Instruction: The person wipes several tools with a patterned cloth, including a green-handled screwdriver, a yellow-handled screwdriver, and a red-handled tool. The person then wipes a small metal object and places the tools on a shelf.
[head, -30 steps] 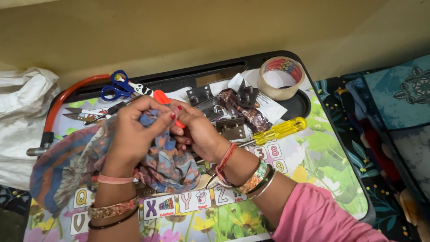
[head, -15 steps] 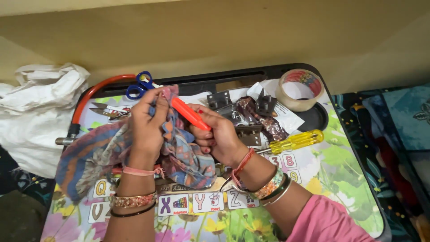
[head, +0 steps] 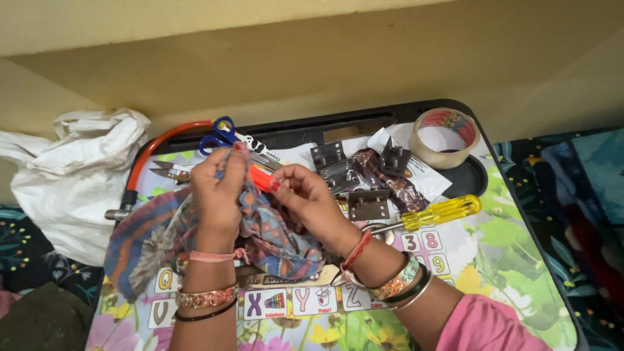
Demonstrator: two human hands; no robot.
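Observation:
My left hand (head: 218,195) grips a bunched patterned cloth (head: 273,237) in blue, pink and brown that drapes down over the tray. My right hand (head: 309,198) holds an orange-handled tool (head: 260,177) by its handle, and the tool's front end is buried in the cloth under my left hand. Both hands meet over the middle of a black-rimmed lap tray (head: 364,120) with a colourful alphabet and flower print.
Blue-handled scissors (head: 221,135), an orange hacksaw frame (head: 153,153), metal hinges (head: 367,205), a foil wrapper (head: 390,179), a yellow-handled screwdriver (head: 439,213) and a tape roll (head: 447,136) lie on the tray. White plastic sacking (head: 71,175) sits left, floral fabric (head: 572,214) right.
The view has shifted, so the tray sits lower and further right in frame. The orange tool, well exposed half a second ago, is now more covered by cloth and my left hand.

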